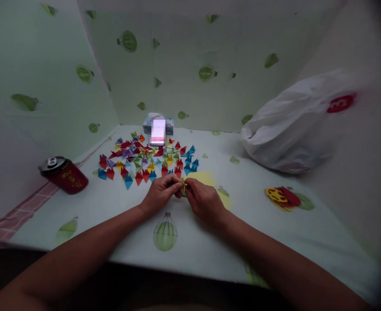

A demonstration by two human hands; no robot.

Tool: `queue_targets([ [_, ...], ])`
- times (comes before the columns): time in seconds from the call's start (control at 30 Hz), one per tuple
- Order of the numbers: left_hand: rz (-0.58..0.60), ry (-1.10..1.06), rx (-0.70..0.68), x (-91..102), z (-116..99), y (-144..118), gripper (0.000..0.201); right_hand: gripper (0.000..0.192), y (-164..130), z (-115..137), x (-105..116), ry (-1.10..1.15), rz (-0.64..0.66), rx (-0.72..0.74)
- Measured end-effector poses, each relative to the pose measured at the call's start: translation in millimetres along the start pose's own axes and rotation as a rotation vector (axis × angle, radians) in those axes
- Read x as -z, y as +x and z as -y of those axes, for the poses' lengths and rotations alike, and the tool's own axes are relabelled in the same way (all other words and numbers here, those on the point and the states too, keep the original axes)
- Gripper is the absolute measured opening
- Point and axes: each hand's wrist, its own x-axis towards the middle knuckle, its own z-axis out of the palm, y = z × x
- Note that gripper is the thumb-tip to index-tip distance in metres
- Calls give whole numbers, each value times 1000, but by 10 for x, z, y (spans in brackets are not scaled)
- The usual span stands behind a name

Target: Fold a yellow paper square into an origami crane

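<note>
Both forearms reach in from the lower edge of the view and meet near the middle of the table, wrists low over the cloth. The left hand (160, 192) lies knuckles up, its fingers curled inward and its fingertips pinched on a small folded piece of yellow paper (183, 186). The right hand (205, 200) mirrors it from the other side, thumb and forefinger closed on the same piece, so the paper is held between the two hands just above the pale tablecloth printed with green balloons (164, 259). How the paper is folded is too small to tell.

Just beyond the right hand, partly hidden by it, lie flat sheets of yellow paper (206, 178) on the cloth. Behind the hands spreads a scatter of small folded paper triangles in red, blue, yellow, purple and green (145, 157), the nearest ones close to the left hand's knuckles. At the far end of that scatter stands a small box with a blurred front (158, 127). To the left, well apart from the hands, a dark red can with gold lettering (64, 175) lies on its side. To the right sits a rumpled white plastic bag with a red mark (294, 125), and nearer, a cluster of red and yellow paper cut-outs (281, 196) on the cloth. Nothing lies between the hands and the paper they hold.
</note>
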Motion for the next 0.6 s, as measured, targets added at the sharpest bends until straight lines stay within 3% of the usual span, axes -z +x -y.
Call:
queue_targets([
  [0.23, 20, 16, -20, -28, -37, -10, 21, 16, -17, 13, -8, 123, 18, -115],
  [0.5, 141, -324, 105, -6, 53, 26, 22, 13, 56, 44, 50, 821, 44, -552],
  [0.6, 165, -393, 126, 3, 84, 27, 20, 10, 68, 54, 57, 804, 10, -558],
])
